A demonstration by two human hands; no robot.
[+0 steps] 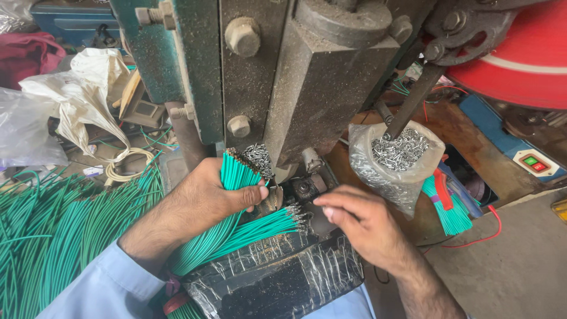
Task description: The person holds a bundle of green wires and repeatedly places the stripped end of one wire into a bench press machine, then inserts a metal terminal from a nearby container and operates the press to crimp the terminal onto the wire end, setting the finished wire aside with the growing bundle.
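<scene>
My left hand (207, 198) is closed round a bundle of green wires (236, 172), their bare ends pointing up toward the press. A second fan of green wires with metal terminals (260, 229) lies below it, tips toward the die area (304, 188). My right hand (360, 221) hovers just right of those tips, fingers curled together; whether it pinches a small part cannot be made out. Both hands are at the foot of a heavy grimy metal press (307, 77).
A clear bag of small metal terminals (398, 155) stands right of the press. A big heap of green wires (65, 230) lies at left, with plastic bags (88, 94) behind. A red flywheel (525, 53) and a red-and-green switch box (534, 163) are at right. Black taped padding (277, 277) sits below.
</scene>
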